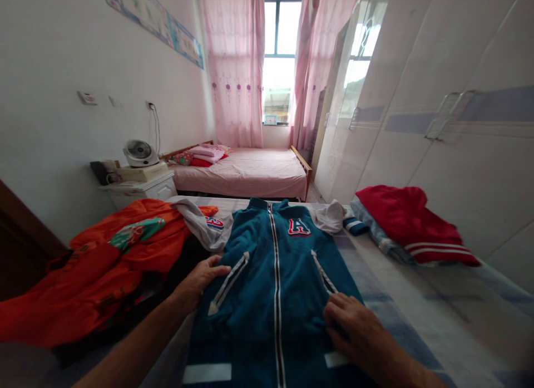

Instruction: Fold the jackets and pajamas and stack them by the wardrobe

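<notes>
A teal zip-up jacket (258, 299) lies front up on the bed before me, its white zipper closed down the middle. It has a letter A patch on the chest, white-trimmed slanted pockets and grey sleeves. My left hand (200, 282) is at the jacket's left side, thumb on the cloth beside the pocket and the other fingers partly hidden at the edge. Over the lower end of the right pocket, my right hand (354, 324) has its fingers curled into the fabric. The grey left sleeve (208, 226) stretches toward the orange clothes; the right sleeve (331, 216) is bunched near its striped cuff.
Orange clothing (137, 254) is heaped at the left. A folded red garment (409, 221) rests on light-blue clothes at the right. Beyond are a pink bed (258, 171), a small fan (141, 153) on a cabinet, and a white wardrobe (400, 148) along the right.
</notes>
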`<state>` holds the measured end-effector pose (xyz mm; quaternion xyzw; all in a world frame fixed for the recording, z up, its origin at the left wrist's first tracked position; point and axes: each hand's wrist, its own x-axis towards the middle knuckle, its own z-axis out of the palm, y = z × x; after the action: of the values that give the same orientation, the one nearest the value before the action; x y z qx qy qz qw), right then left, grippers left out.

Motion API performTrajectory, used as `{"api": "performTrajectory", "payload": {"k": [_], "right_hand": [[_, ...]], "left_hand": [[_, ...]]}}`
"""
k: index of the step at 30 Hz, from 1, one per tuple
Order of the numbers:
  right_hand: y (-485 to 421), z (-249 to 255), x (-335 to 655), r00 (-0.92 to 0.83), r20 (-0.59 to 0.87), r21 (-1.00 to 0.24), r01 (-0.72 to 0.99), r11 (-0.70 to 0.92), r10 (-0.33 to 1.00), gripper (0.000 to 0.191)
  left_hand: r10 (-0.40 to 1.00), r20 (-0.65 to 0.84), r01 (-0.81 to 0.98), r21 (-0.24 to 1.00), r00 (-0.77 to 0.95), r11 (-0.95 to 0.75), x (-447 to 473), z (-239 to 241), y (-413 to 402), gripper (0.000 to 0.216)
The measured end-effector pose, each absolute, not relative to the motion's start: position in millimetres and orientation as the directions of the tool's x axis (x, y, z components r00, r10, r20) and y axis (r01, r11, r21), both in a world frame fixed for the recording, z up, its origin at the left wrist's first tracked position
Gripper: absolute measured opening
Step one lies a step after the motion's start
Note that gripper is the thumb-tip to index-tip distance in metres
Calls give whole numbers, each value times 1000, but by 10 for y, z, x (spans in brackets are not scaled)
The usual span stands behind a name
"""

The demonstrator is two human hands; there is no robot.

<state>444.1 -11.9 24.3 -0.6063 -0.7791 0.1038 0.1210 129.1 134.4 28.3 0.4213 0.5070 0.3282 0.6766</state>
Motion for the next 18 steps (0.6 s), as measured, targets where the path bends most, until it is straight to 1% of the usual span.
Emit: {"api": "performTrajectory", "payload": {"k": [3, 5, 7, 8, 9, 10, 12, 14, 15, 17, 18], "right_hand": [[-163, 350, 4519, -184, 112, -318, 925, 210, 977, 11], [-227, 417, 4624, -123, 138, -343, 925, 164, 983, 12], [-305, 419, 4741, -90, 141, -370, 919, 137, 986, 11], [-344, 388, 4795, -76, 139, -382, 916, 124, 987, 8], [-382, 336, 4843, -49, 139, -396, 913, 101, 989, 10], [-415, 268, 4884, 4, 143, -414, 908, 57, 990, 20], [-464, 112, 4941, 167, 131, -466, 880, -88, 977, 40], [-475, -12, 4969, 304, 96, -521, 827, -212, 948, 50], [-465, -40, 4973, 340, 82, -545, 802, -244, 937, 52], [-418, -1, 4967, 353, 45, -615, 747, -253, 934, 54], [-389, 65, 4961, 342, 22, -676, 698, -238, 939, 54]], "left_hand": [[950, -288, -33, 955, 121, 293, 1168, 380, 1362, 39], [981, -190, 62, 980, 28, 188, 1088, 410, 1340, 40], [984, -177, 221, 960, 17, 169, 1029, 382, 1283, 43], [977, -210, 300, 935, 35, 191, 1008, 347, 1241, 47], [965, -256, 363, 906, 60, 218, 992, 302, 1194, 51], [953, -290, 414, 881, 87, 231, 981, 253, 1141, 53], [926, -343, 472, 850, 159, 234, 969, 167, 1030, 56], [880, -403, 465, 847, 250, 256, 979, 141, 925, 57], [860, -419, 442, 856, 292, 267, 994, 162, 878, 55], [854, -392, 359, 895, 342, 267, 1041, 275, 801, 53], [864, -358, 302, 918, 354, 256, 1067, 360, 771, 53]]}}
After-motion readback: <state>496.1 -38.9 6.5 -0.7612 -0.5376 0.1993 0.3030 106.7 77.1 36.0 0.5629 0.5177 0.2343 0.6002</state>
